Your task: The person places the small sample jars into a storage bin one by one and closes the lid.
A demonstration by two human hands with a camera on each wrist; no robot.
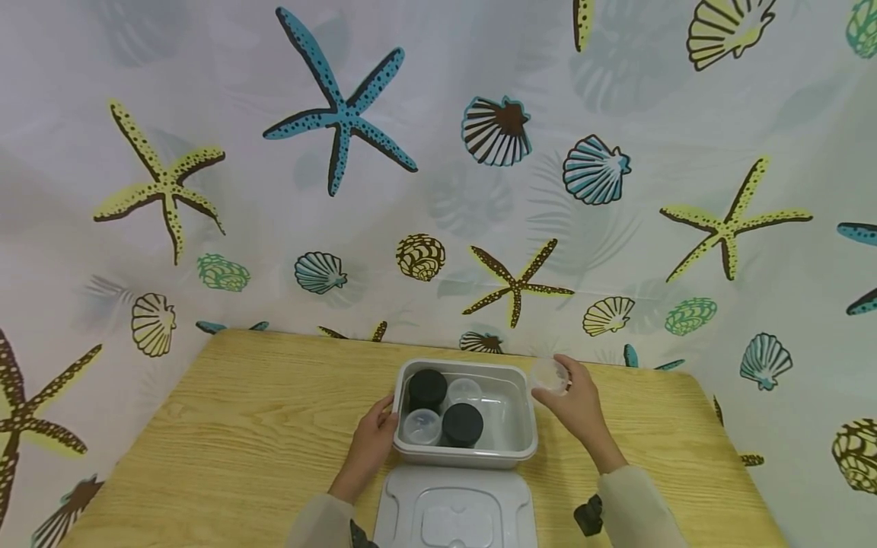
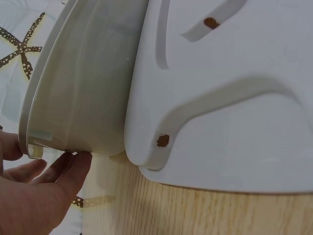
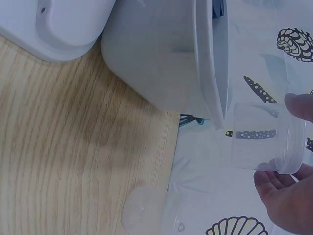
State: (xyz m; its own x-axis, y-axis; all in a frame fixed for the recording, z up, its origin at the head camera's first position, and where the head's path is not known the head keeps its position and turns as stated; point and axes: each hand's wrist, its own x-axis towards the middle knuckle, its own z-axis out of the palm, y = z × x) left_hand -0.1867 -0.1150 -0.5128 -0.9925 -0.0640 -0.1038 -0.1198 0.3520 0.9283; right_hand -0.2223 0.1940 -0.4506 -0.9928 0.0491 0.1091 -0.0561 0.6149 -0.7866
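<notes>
A clear jar [image 1: 548,374] is pinched in the right hand's [image 1: 578,399] curved fingers and thumb, beside the bin's [image 1: 507,426] right rim toward the table's [image 1: 274,403] far edge. The left hand's [image 1: 373,435] bent fingers grip the bin's left side; its lid [image 1: 455,511] lies nearer the table's front.

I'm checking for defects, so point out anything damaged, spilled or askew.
Two small brown spots show in the grooves of the white lid, in the left wrist view. They break its plain surface, though whether holes or stains I can't tell. No spill shows in the bin.
</notes>
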